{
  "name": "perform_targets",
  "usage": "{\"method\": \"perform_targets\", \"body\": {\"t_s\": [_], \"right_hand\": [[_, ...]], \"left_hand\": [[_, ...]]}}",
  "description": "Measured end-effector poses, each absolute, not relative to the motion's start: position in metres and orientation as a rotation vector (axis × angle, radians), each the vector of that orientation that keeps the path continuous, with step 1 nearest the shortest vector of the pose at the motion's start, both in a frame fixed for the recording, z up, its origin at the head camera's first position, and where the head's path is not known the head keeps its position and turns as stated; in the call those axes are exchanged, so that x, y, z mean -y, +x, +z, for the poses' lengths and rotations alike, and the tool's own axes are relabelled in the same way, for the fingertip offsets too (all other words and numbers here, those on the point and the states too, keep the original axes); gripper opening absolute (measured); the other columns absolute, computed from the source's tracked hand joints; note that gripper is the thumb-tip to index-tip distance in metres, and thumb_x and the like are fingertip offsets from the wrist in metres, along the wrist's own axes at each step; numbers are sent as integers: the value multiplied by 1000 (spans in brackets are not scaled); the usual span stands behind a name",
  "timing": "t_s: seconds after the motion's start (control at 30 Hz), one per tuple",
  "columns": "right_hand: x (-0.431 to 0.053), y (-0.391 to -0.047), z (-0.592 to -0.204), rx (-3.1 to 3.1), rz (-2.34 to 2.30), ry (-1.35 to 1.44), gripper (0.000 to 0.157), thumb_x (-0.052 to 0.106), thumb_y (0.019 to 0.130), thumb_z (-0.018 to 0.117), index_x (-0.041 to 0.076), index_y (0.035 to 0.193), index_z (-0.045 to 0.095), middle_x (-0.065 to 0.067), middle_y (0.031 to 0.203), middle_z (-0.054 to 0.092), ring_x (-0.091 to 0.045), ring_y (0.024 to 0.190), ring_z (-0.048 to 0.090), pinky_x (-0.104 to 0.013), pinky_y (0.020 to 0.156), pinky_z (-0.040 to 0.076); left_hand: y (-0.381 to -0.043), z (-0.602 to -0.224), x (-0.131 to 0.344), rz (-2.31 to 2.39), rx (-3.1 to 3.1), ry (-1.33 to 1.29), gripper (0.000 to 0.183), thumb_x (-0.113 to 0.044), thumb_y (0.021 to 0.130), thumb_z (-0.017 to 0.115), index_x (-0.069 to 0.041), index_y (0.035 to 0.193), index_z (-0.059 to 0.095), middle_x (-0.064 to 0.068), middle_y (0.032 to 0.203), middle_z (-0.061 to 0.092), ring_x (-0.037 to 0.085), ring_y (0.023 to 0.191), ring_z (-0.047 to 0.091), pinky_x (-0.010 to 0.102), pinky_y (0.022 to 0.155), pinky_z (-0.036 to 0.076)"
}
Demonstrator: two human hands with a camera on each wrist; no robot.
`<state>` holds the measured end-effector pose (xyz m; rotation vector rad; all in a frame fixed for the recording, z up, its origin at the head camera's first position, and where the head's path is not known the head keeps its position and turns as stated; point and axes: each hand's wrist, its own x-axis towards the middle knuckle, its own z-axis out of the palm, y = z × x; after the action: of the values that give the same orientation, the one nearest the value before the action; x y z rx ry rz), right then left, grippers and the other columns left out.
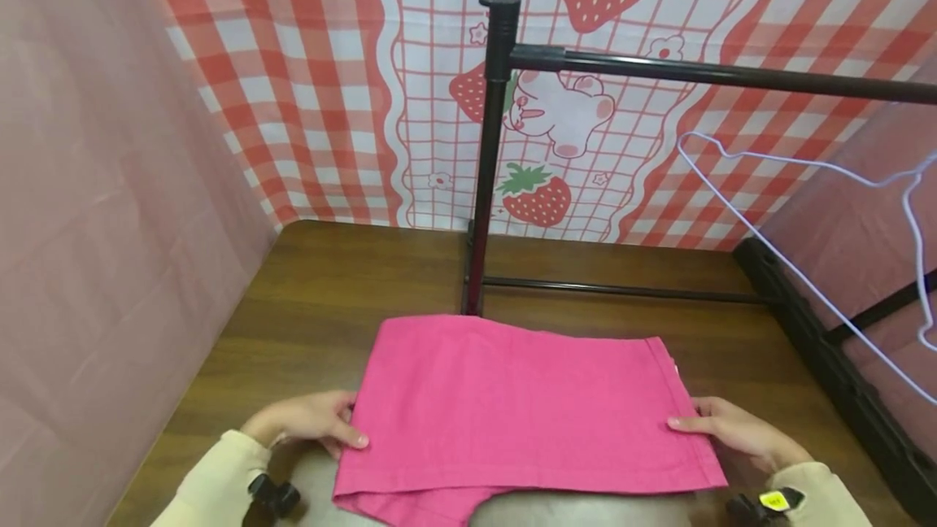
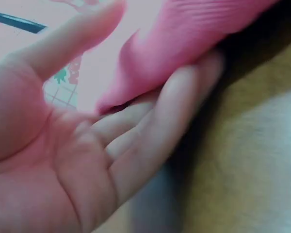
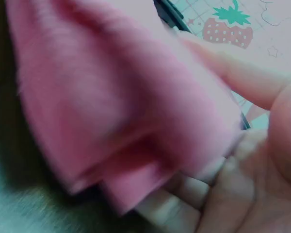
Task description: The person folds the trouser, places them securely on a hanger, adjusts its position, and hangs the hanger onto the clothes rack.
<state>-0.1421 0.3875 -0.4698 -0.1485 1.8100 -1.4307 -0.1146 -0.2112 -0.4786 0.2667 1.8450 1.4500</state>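
Observation:
A pink folded garment [image 1: 527,413] is held out flat between both hands, low over the table. At its left edge my left hand [image 1: 315,421] grips it, thumb on top and fingers underneath. The left wrist view shows those fingers [image 2: 179,97] extended under the cloth. My right hand [image 1: 747,429] pinches the opposite edge, its thumb lying over the hem. In the right wrist view the cloth [image 3: 111,97] hangs in blurred layers, with fingers [image 3: 169,208] beneath. A lower layer of the garment droops past its front edge on the left.
Behind the garment stands a black clothes rack [image 1: 486,169] on a brown wooden table [image 1: 293,307]. A pale purple hanger [image 1: 791,283] is at the right, in front of the rack. A strawberry-print checked curtain [image 1: 315,88] covers the back, and a pink cloth [image 1: 110,226] the left side.

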Motion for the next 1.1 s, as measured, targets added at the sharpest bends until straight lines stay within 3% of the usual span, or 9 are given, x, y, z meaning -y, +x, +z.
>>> {"method": "perform_targets", "body": {"t_s": [0.17,0.33,0.43,0.57,0.63,0.73,0.9,1.0,1.1], "right_hand": [[-383,-165,-464,-1917,-1424,24,54,27,102,48,-16,134,38,1,102,69,-15,95,67,-36,84,56],[-378,-189,-460,-2027,-1389,192,62,36,99,52,-12,135,35,0,101,63,-14,93,63,-36,82,55],[-375,-200,-459,-2085,-1364,241,75,40,98,53,-12,143,24,-11,113,60,-16,96,62,-36,84,55],[-370,-209,-459,-2081,-1365,230,86,45,97,53,-7,151,10,-21,134,52,-16,103,61,-37,88,54],[-368,-212,-459,-2043,-1422,201,82,41,97,54,-5,151,15,-16,129,58,-16,101,64,-38,87,55],[-365,-214,-459,-1989,-1509,131,61,30,97,57,-3,143,32,-2,108,68,-14,94,66,-37,84,56],[-366,-213,-450,-2093,-1466,89,34,24,95,61,2,120,56,5,88,69,-12,83,67,-33,75,57],[-372,-213,-439,-2106,-1450,105,18,26,96,59,13,107,65,5,85,70,-11,80,67,-33,74,57],[-373,-217,-434,-2139,-1422,113,23,28,97,58,11,110,67,6,85,70,-11,80,66,-33,73,56]], "left_hand": [[-146,-477,207,1641,-1857,150,36,-15,94,59,13,114,48,-1,89,63,9,81,64,30,79,57],[-180,-477,198,1757,-1835,-12,54,-17,97,53,18,134,35,1,100,62,10,89,64,33,88,55],[-198,-478,193,1817,-1794,-103,46,-19,98,52,11,132,40,-1,98,61,10,88,62,31,84,53],[-214,-477,186,1883,-1709,-150,21,-21,100,51,-6,113,55,-5,92,63,10,86,62,30,79,53],[-218,-476,184,1913,-1674,-139,13,-21,100,52,-12,105,59,-5,91,65,10,85,64,29,78,54],[-221,-474,180,1935,-1669,-101,10,-18,98,55,-12,100,63,-4,88,67,10,81,65,27,76,55],[-220,-464,182,1818,-1949,-33,21,-14,94,61,2,108,63,-3,82,64,8,71,62,26,65,54],[-220,-456,189,1718,-2132,-13,31,-14,93,64,7,116,61,-3,80,63,7,66,60,26,60,54],[-221,-456,192,1683,-2220,-15,35,-13,92,66,7,119,61,-3,79,63,6,62,58,25,56,53]]}}
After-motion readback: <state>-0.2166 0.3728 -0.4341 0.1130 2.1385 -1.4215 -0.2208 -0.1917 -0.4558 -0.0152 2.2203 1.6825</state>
